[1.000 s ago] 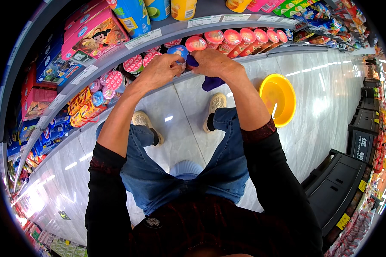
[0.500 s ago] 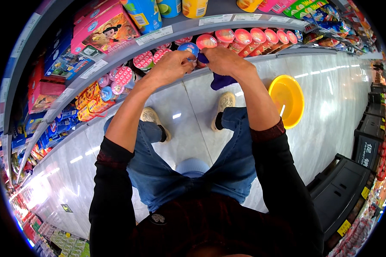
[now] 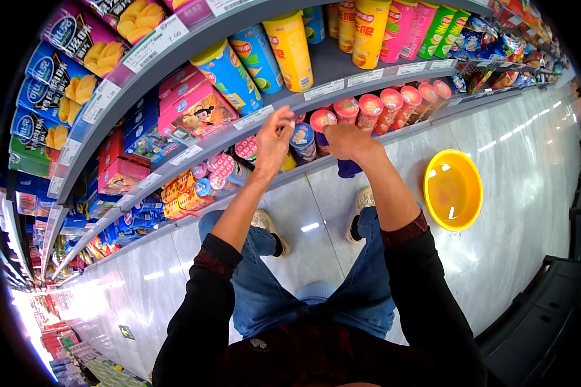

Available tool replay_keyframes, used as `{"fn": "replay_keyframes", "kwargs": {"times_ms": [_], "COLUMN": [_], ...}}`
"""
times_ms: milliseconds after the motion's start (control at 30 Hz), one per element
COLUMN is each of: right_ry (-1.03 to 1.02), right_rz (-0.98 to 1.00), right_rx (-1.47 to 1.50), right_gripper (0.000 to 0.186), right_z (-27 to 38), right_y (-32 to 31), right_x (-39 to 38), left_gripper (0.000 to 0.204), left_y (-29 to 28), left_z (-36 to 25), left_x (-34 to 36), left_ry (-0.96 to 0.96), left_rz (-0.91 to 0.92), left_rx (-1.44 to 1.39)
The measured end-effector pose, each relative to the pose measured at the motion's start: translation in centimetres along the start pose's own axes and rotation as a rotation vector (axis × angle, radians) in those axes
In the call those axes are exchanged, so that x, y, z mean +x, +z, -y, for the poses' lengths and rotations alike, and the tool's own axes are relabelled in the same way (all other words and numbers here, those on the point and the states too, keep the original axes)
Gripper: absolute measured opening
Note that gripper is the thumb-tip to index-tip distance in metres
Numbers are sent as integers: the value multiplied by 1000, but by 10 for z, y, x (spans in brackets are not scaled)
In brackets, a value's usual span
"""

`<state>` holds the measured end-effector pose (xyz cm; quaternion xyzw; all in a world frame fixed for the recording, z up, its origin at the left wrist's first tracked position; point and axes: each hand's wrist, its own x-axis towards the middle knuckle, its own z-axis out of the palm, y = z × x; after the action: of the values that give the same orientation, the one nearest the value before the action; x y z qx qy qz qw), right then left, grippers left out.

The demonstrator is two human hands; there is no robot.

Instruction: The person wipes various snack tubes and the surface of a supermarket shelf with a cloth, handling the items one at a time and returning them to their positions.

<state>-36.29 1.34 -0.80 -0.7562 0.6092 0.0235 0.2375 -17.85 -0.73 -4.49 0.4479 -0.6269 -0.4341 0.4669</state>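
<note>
On the lower shelf, my right hand (image 3: 354,143) is closed around a dark purple cloth (image 3: 348,169), whose end hangs below the fingers. It is beside a red-lidded canister (image 3: 323,119), partly covering it. My left hand (image 3: 274,143) is raised at the shelf's front edge with its fingers loosely bent and apart, holding nothing. Just to its right stands a blue canister (image 3: 303,142) with a round lid. Pink-dotted lids (image 3: 246,148) show on its other side.
A yellow basin (image 3: 453,190) holding water stands on the tiled floor to the right. Several red canisters (image 3: 391,109) continue the lower row. Above, the shelf bears yellow (image 3: 289,51) and blue canisters (image 3: 229,76) and pink boxes (image 3: 199,109). Black crates (image 3: 539,322) stand at lower right.
My left hand has come away from the blue canister and lifted toward the shelf edge. My right hand keeps the cloth by the red canister. The view has shifted, showing more upper shelf.
</note>
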Motion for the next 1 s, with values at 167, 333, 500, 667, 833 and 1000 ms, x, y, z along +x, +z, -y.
{"fn": "replay_keyframes", "kwargs": {"times_ms": [167,333,500,667,833,1000], "right_ry": [50,44,44,0,14,-22], "right_rz": [11,-30,-21,-60,-83,-122], "right_rx": [56,77,109,121,147,141], "right_gripper": [26,26,26,24,23,23], "right_z": [-30,-33,-38,-36,-34,-30], "right_y": [7,5,1,2,-6,-4], "right_x": [-20,-30,-37,-41,-53,-52], "left_gripper": [66,86,88,89,86,79], "left_y": [37,54,64,69,86,69], "left_z": [-42,-37,-5,-6,-13,-6], "left_x": [35,84,127,147,153,164], "left_ry": [39,-78,-168,-401,-418,-275], "left_rz": [-235,-448,-448,-470,-543,-350], "left_rx": [86,155,78,108,159,85]}}
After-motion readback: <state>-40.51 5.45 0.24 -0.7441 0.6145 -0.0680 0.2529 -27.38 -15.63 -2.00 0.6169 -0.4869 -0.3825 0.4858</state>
